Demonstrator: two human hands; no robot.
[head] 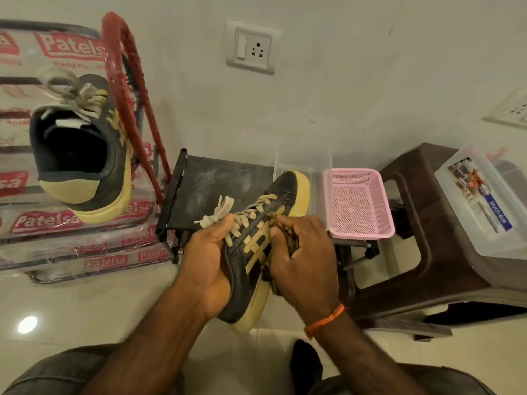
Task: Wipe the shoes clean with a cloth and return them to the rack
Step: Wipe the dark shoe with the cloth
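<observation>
Ctr frame: left hand (209,260) is gripping shoe (262,246) steady so right hand (302,252), clutching cloth (293,243), is rubbing its side; 2nd shoe (82,155) is sitting upper left on rack (134,89).

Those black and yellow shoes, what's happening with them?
A person is cleaning them one at a time. The left hand grips one shoe at the laces, tilted in the air, while the right hand holds a bunched cloth against its striped side. The other shoe sits on the plastic-wrapped rack to the left. A pink basket and a brown stool stand nearby.
</observation>
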